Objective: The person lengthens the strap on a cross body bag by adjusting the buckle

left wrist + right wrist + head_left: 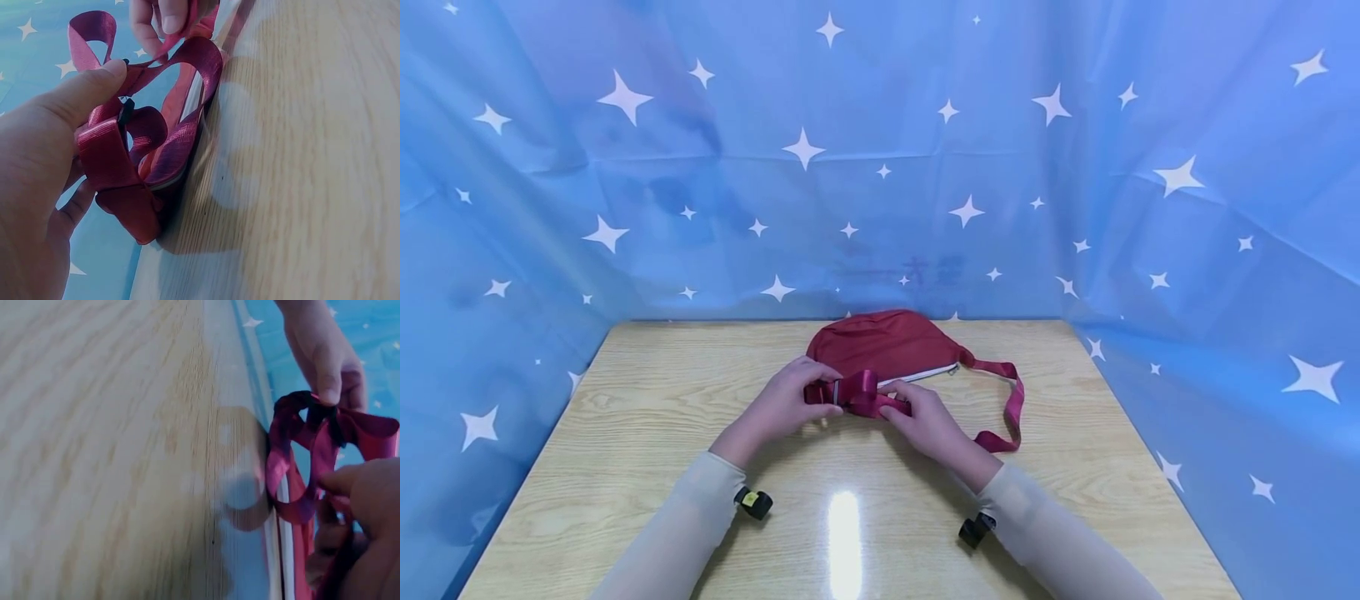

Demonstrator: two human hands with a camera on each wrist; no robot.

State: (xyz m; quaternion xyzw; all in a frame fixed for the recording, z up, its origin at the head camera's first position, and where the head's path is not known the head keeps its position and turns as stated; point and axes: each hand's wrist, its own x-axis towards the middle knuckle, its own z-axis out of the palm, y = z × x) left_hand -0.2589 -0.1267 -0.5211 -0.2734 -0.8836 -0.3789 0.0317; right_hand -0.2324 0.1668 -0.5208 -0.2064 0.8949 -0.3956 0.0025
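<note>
A dark red waist bag (880,342) lies at the far side of the table, its pale zipper (925,374) facing me. My left hand (792,396) grips the bag's looped strap (103,153) near a dark slider (127,111), thumb on top. With thumb and fingers, my right hand (927,418) pinches another stretch of the same strap (322,453). Between the hands the webbing stands up in loops above the table, in front of the bag. The right-hand fingers are partly hidden behind the strap in the right wrist view.
The strap's other part (1015,400) curves out to the right of the bag onto the wooden table (647,467). Behind and beside the table hangs a blue star-patterned cloth (880,208). Black wrist cameras (754,502) sit on both sleeves.
</note>
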